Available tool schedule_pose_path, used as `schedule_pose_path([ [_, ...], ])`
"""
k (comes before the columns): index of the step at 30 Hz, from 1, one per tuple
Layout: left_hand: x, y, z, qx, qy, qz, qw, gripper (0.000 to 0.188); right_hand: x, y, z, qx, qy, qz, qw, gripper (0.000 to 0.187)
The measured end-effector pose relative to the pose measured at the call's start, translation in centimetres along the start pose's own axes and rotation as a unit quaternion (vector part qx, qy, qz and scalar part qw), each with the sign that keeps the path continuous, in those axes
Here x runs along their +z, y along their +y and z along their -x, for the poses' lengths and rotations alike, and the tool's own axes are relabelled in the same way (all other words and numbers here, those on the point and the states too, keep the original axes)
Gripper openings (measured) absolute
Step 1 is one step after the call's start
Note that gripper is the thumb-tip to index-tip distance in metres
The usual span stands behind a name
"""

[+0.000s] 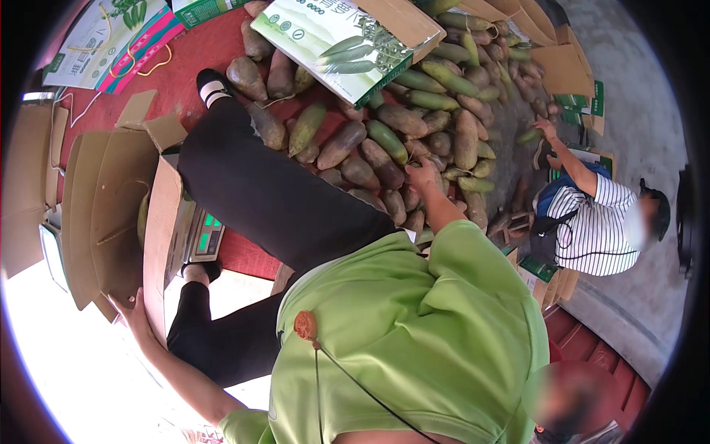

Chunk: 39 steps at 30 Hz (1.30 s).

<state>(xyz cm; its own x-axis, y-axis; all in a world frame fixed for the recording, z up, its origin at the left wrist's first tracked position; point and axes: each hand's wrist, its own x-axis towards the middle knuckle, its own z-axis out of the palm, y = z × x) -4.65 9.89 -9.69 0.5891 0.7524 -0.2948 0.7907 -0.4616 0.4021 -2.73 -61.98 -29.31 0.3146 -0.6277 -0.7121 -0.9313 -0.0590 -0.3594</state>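
My left hand (134, 318) holds the near edge of an open cardboard box (153, 244), thumb and a finger apart along its flaps. That box stands on a scale (204, 238) with a lit green display; what lies inside is mostly hidden, though a bit of something greenish shows. My right hand (425, 175) reaches into a large heap of long radishes, its fingers closed at the tail end of a green radish (387, 140). Around it lie other soil-covered radishes, such as a brownish one (381, 164) and a tan one (466, 139).
A printed white-and-green carton (333, 48) sits above the heap, and further cartons (118, 44) stand at upper left. On the right, a person in a striped shirt (599, 222) holds a green radish (529, 136) beside more boxes. My black-trousered leg (274, 189) stretches across the red floor covering (244, 255).
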Motion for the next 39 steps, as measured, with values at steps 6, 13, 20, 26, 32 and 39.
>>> schedule_pose_path([
  [6, -0.6, -1.9, 0.1, -0.017, -0.028, 0.106, 0.994, 0.098, -0.1, -3.2, 1.0, -0.014, -0.062, 0.026, 0.998, 0.043],
  [13, 0.0, 0.0, 0.3, -0.014, -0.04, 0.099, 0.994, 0.101, -1.3, 1.7, -8.5, -0.342, 0.027, 0.471, 0.812, 0.027],
  [20, -0.3, -0.2, 0.6, -0.031, -0.044, 0.131, 0.99, 0.102, -2.4, -3.9, -0.4, -0.179, -0.048, -0.087, 0.979, 0.017],
  [26, 0.3, 0.6, 0.5, -0.012, -0.029, 0.082, 0.996, 0.098, -1.0, -9.5, 6.9, -0.215, -0.158, -0.213, 0.94, 0.013],
  [32, -0.3, 0.6, 0.4, 0.042, 0.012, -0.025, 0.999, 0.093, -0.8, -13.8, 10.4, -0.309, -0.18, -0.15, 0.922, 0.013],
  [39, -1.4, 4.4, 3.8, 0.061, -0.033, -0.019, 0.997, 0.093, -2.9, -16.2, 13.6, -0.339, -0.15, -0.152, 0.916, 0.016],
])
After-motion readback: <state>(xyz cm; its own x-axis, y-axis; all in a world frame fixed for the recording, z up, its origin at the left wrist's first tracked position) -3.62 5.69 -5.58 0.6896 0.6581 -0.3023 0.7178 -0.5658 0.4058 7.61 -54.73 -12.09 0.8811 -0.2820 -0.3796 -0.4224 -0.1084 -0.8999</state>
